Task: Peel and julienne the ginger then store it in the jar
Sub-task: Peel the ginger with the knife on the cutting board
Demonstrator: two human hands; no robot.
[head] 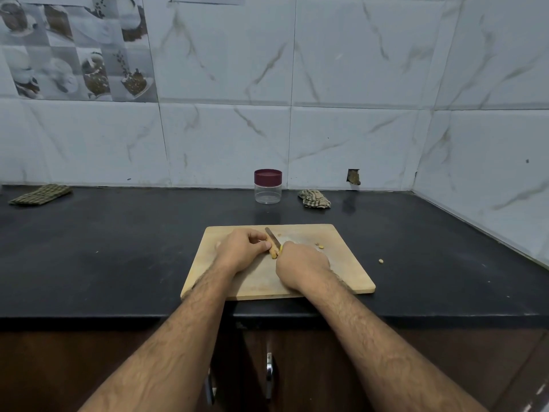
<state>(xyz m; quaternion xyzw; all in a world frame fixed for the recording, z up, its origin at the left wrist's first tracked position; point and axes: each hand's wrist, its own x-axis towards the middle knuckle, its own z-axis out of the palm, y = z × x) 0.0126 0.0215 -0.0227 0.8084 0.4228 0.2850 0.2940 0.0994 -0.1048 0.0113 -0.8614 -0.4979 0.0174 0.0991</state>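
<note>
A small yellow piece of ginger (273,251) lies on the wooden cutting board (341,272), between my two hands. My left hand (242,248) pinches it with curled fingers from the left. My right hand (300,264) grips a knife; its blade (273,237) points away from me and lies across the ginger. The handle is hidden inside my fist. A clear plastic jar with a maroon lid (268,185) stands closed at the back by the wall.
Small ginger scraps (320,246) lie on the board's right part, and one bit (381,261) on the black counter (118,257). A crumpled cloth (314,198) sits right of the jar; a folded checked cloth (40,194) lies far left. Tiled walls close the back and right.
</note>
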